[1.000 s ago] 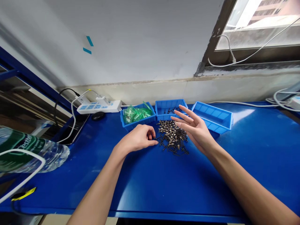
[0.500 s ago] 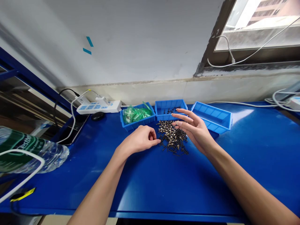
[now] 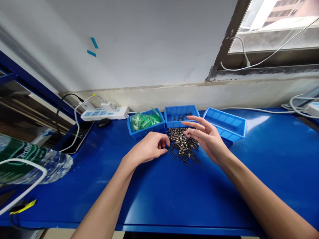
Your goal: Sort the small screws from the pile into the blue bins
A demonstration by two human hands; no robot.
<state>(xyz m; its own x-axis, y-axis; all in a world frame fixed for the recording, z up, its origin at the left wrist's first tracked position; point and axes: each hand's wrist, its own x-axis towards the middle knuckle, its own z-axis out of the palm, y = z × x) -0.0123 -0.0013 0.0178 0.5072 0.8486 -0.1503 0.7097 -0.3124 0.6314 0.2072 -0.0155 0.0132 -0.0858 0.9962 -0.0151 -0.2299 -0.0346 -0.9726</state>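
Observation:
A loose pile of dark and brassy screws [image 3: 183, 146] lies on the blue table. At its left edge is my left hand [image 3: 151, 146], its fingers curled and the thumb and forefinger drawn together on a small dark screw [image 3: 167, 148], mostly hidden by the fingertips. My right hand [image 3: 206, 134] hovers over the pile's right side with fingers apart, holding nothing. Behind the pile, a blue bin [image 3: 171, 123] contains several dark screws, partly covered from view by my right fingers.
Left of that bin, another blue bin [image 3: 139, 133] holds green plastic bags [image 3: 144, 121]. A third blue bin [image 3: 230, 132] stands angled at right. A white power strip [image 3: 117, 113], a black mouse-like object [image 3: 103, 123] and a water bottle [image 3: 53, 164] are on the left.
My left thumb has drawn slightly left from the pile's edge, and the forefinger has reached out toward it. The right hand stays almost where it was.

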